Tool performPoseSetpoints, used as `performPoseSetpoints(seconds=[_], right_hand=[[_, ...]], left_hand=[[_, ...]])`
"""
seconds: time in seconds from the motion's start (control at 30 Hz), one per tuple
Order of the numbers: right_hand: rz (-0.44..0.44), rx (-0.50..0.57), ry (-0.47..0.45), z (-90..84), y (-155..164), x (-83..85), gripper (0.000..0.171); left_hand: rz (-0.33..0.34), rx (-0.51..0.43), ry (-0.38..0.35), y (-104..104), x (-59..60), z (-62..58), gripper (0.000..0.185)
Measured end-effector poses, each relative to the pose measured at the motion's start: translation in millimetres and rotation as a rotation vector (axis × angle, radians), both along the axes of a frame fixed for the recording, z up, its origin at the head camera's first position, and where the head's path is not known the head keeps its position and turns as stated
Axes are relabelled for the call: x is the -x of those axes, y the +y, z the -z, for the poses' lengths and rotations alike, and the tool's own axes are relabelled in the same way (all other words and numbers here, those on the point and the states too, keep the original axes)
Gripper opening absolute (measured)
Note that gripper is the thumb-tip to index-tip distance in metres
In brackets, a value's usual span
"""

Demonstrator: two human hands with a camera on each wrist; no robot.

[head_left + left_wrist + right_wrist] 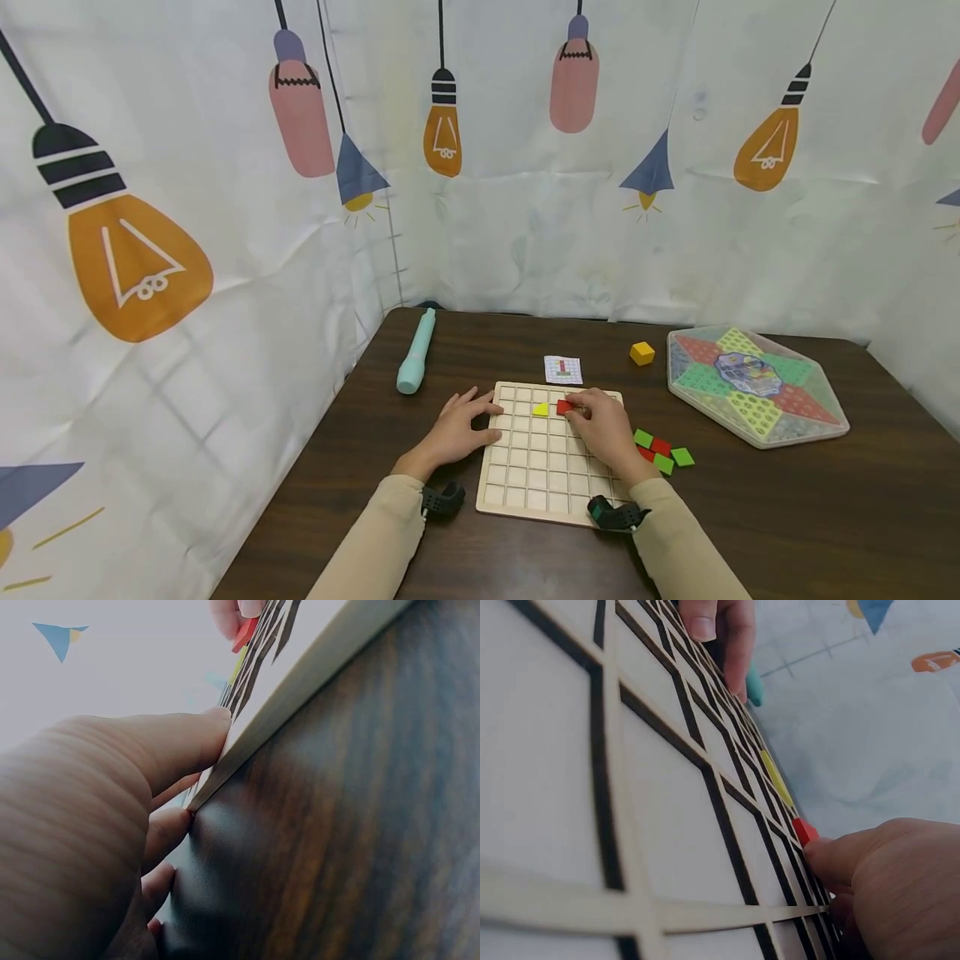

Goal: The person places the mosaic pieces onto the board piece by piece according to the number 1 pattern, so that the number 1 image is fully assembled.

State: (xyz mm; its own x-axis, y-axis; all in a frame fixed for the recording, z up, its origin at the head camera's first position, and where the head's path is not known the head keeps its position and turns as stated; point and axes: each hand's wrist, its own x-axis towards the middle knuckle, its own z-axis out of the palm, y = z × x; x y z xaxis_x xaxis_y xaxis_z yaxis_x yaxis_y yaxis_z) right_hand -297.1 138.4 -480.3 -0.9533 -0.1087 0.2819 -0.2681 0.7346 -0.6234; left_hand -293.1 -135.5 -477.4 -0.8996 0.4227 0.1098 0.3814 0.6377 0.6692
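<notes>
A light wooden grid board [517, 479] lies on the dark table. My left hand [455, 429] rests at its left edge, thumb and index fingertip touching the border, the other fingers spread; the left wrist view shows the thumb [184, 742] against the rim. Near the board's far right, my right hand [606, 427] pinches a small red tile [563, 407] between thumb and fingers, right at a grid cell. In the right wrist view the red tile [804, 831] stands slightly tilted. A yellow tile [541, 410] sits in a cell to its left.
Several green tiles [682, 457] and red tiles lie right of the board. Behind it are a small printed card [562, 369] and a yellow cube [642, 353]. A hexagonal Chinese checkers box [757, 387] stands at right, a mint-green bottle-shaped object [416, 354] at back left.
</notes>
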Motion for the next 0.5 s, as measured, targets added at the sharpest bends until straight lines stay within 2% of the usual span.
performPoseSetpoints(seconds=[0.27,0.5], right_hand=[[0.004,-0.022,-0.033,-1.3,-1.5,0.4,0.027],[0.002,-0.010,-0.025,-1.6,-2.0,0.0,0.027]], left_hand=[[-0.001,-0.001,-0.003,0.1,0.0,-1.2,0.037],[-0.002,-0.002,-0.004,0.4,0.5,-0.9,0.038]])
